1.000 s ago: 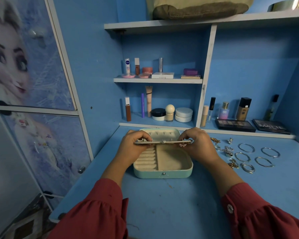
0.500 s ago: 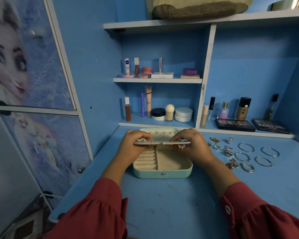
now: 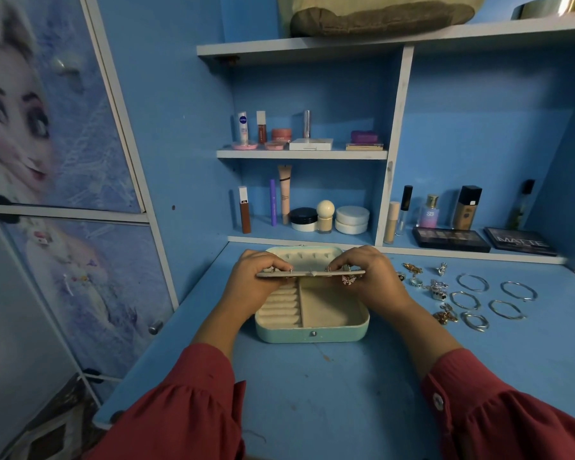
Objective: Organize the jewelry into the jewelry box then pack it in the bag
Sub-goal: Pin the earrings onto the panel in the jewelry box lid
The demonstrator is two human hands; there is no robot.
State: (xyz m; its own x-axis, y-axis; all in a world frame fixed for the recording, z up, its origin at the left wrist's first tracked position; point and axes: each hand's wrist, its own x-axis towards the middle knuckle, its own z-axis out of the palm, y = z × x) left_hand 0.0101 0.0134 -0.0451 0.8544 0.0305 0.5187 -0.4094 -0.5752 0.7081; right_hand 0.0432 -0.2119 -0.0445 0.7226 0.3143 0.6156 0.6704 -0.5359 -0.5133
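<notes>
The mint-green jewelry box (image 3: 312, 333) lies open on the blue desk (image 3: 312, 393), lid tipped back. Above its cream compartments, both hands hold a flat earring panel (image 3: 309, 273) level, edge-on to the camera. The left hand (image 3: 256, 280) has its fingers curled over the panel's left end, pinching it. The right hand (image 3: 375, 277) grips the right end, fingertips bent down on the top edge. A butterfly earring (image 3: 349, 279) hangs from the panel beside the right hand. Right of the box lie silver bangles (image 3: 472, 283) and a cluster of rings (image 3: 439, 288), apart from it.
</notes>
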